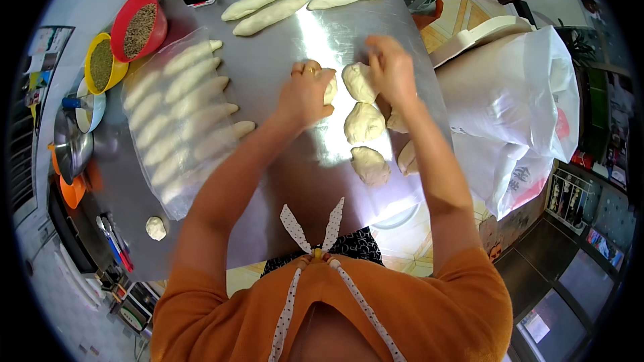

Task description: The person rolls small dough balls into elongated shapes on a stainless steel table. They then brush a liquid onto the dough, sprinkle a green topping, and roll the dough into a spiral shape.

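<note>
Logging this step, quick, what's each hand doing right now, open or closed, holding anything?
Left hand: closed on a dough piece on the steel table.
Right hand: blurred, fingers curled over a dough ball; grip cannot be told.

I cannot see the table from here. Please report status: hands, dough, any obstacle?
Left hand pressing a dough piece. Right hand over dough lump, grip unclear. Two lumps close behind on steel table.

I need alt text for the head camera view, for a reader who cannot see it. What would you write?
Seen from above, a person's left hand presses a piece of dough on a steel table, while the right hand is raised over several dough lumps. Shaped dough sticks lie under plastic at the left, near red and yellow bowls of seeds.
</note>
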The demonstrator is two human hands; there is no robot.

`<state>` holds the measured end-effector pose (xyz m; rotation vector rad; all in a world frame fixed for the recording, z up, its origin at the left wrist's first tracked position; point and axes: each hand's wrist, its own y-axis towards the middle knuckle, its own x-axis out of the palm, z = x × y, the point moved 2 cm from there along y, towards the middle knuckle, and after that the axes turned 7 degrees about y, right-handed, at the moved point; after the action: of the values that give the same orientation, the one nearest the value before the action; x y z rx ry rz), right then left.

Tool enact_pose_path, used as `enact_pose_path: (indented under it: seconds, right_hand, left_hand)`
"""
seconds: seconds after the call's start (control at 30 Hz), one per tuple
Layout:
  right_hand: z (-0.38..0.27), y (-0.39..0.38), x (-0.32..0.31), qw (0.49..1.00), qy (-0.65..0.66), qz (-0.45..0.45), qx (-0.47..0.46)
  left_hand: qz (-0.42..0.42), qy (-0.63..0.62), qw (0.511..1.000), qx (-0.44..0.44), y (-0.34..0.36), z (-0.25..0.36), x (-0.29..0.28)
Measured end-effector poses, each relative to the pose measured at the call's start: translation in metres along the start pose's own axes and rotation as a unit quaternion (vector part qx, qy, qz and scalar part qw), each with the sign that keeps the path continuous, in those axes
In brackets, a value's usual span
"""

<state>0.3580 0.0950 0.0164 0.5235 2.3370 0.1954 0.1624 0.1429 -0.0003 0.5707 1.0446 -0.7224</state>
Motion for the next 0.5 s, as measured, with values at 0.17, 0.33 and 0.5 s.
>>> enact_pose_path:
  seconds: [0.17,0.33,0.5]
  right_hand:
    - [-0.085,-0.105,0.011,0.977,0.139,0.030,0.158]
    - [-0.129,-0.244,0.053,0.956,0.066,0.046,0.281]
    - [-0.131,-0.273,0.102,0.989,-0.144,0.030,-0.006]
  left_hand:
    - [0.075,-0.178,0.977,-0.086,-0.068,0.031,-0.025]
    - [-0.058,-0.434,0.872,-0.219,-0.233,0.073,-0.006]
    - [0.001,-0.273,0.950,-0.154,-0.290,0.050,0.003]
